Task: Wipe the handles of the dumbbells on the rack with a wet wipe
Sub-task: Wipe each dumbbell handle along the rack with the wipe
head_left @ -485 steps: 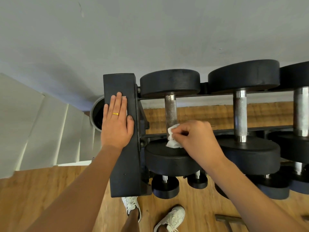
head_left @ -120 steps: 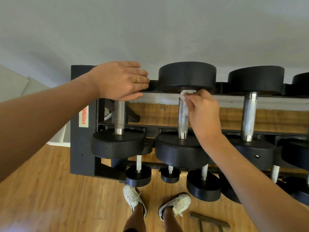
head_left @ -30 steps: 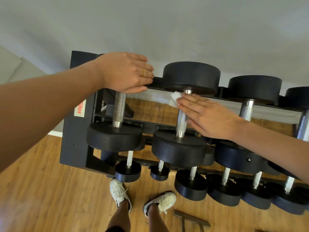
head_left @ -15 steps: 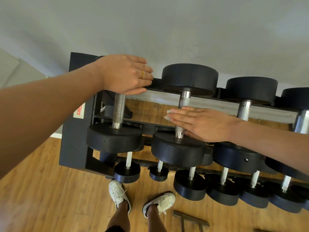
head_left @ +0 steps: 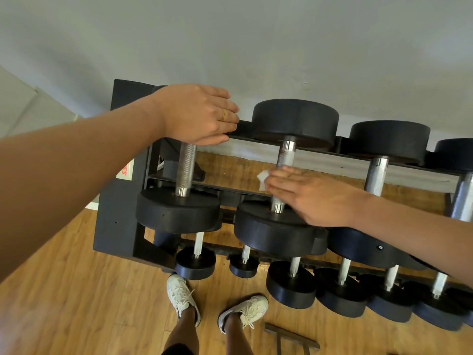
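A black dumbbell rack [head_left: 115, 213] stands against the wall with large black dumbbells on its top tier. My right hand [head_left: 309, 194] lies flat, fingers straight, across the steel handle [head_left: 286, 156] of the second dumbbell and presses a white wet wipe [head_left: 263, 178] against its lower part. The wipe pokes out past my fingertips on the left. My left hand [head_left: 197, 114] rests palm down on the far head of the leftmost dumbbell, above its knurled handle [head_left: 186, 170]. A third dumbbell handle [head_left: 376, 174] is to the right.
Smaller dumbbells [head_left: 195, 262] line the lower tier near the wooden floor. My feet in white sneakers [head_left: 181, 298] stand just in front of the rack. A dark metal bar piece [head_left: 291, 336] lies on the floor at the right. A grey wall rises behind the rack.
Over the last second my right hand slid down the second dumbbell's handle from its far end towards its near end, with the wipe under the fingers. My left hand stayed put.
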